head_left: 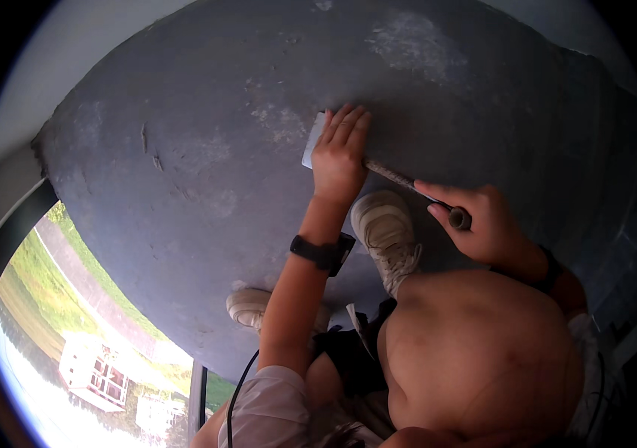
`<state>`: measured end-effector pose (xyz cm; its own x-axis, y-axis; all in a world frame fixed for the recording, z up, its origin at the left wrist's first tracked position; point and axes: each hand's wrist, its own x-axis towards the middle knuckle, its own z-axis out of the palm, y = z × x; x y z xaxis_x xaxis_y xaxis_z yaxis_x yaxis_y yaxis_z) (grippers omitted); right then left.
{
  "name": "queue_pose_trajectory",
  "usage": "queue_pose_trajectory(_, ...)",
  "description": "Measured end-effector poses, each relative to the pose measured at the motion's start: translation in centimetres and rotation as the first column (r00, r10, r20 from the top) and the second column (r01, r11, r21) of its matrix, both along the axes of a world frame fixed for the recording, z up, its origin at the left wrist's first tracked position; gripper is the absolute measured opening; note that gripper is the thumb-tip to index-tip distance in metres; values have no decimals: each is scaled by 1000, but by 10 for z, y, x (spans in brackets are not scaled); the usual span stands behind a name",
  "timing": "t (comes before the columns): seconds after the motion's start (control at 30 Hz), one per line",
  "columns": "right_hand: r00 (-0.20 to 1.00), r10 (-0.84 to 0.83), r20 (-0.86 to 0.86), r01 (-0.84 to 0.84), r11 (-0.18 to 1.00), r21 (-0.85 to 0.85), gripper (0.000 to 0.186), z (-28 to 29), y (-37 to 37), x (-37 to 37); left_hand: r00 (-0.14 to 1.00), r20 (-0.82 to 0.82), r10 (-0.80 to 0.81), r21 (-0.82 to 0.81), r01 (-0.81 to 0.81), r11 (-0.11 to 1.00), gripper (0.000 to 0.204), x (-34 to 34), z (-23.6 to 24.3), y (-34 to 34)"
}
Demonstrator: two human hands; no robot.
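A scraper lies low over the grey floor, with a flat pale blade (312, 142) and a thin, worn, rod-like handle (391, 176). My left hand (342, 153) is over the scraper's head, fingers close together, covering where the blade meets the handle; its thumb is hidden. Farther back along the rod, my right hand (486, 220) grips the handle near its hollow round end (459, 218), index finger stretched along it. Part of the right palm cannot be seen. Pale scuffed patches (281, 123) mark the floor just left of the blade.
My light shoes (384, 224) stand on the grey floor (206, 89), one close below the handle. My bent knee (483, 336) fills the lower right. Small dark flakes (157, 162) lie at left. A window (109, 321) at lower left shows grass and a building; pale walls edge the floor.
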<state>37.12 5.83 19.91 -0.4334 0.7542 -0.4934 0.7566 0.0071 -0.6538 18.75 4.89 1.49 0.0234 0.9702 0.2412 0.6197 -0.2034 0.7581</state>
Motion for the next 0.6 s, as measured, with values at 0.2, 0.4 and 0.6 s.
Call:
queue_pose_trajectory(0.2,1000,6,-30,-5,1000,29,33,-2,4,2,1000,3,20,10,-20,1000,47,3,-2,1)
queue_pose_trajectory(0.4,999,37,-5,-37,999,35,32,-2,7,4,999,-2,33,15,-33,999,49,5,-2,2)
queue_pose_trajectory(0.6,998,65,11,-66,997,40,32,-1,10,5,999,-9,43,23,-43,999,48,6,-4,2)
